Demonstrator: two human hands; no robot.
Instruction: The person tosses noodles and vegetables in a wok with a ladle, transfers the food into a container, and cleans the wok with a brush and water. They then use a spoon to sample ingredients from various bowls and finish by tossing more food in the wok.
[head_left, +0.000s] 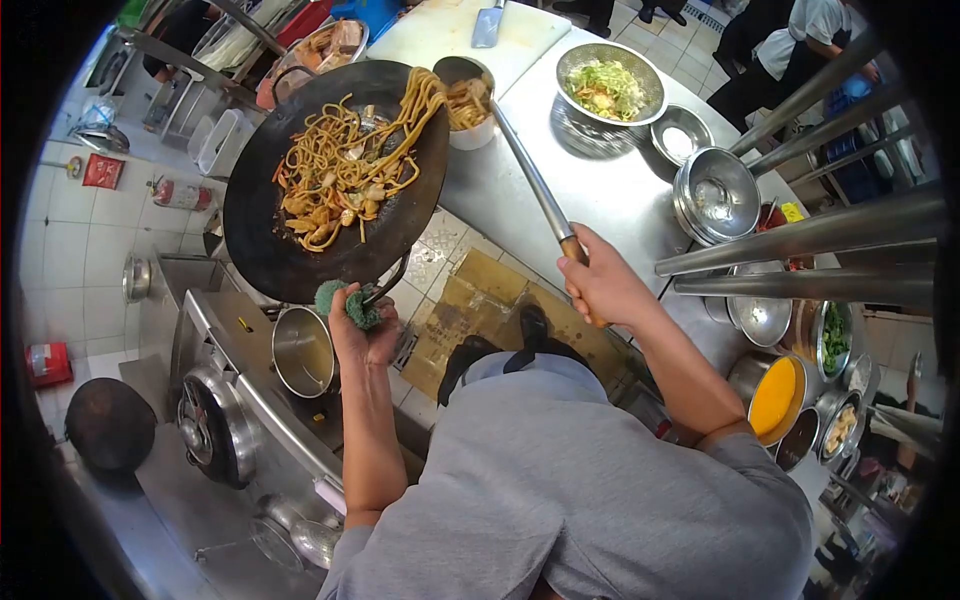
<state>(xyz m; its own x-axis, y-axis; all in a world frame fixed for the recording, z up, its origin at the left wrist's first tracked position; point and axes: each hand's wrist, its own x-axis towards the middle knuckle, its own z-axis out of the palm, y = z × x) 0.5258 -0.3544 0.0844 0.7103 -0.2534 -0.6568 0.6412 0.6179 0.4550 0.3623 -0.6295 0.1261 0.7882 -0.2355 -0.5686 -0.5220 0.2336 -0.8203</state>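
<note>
My left hand point(365, 330) is closed around the handle of a large black wok point(255, 190), with a crumpled green cloth point(352, 303) in the grip. The wok is tilted. Brown noodles point(340, 170) with bits of meat and vegetable lie in it, and a clump hangs over its far right rim. Beside that rim stands a white round container point(472, 137) with noodles inside. In my right hand point(605, 272) is a ladle point(530, 175), gripped by its wooden end. The dark bowl of the ladle is over the container, touching or close to the noodles.
A steel counter point(510, 210) bears a bowl of shredded vegetables point(612, 88), stacked steel bowls point(718, 190) and a cutting board point(520, 40) with a cleaver point(487, 27). Metal bars point(800, 240) cross at right. Below the wok sits a steel pot point(303, 350). Another person point(790, 50) is at upper right.
</note>
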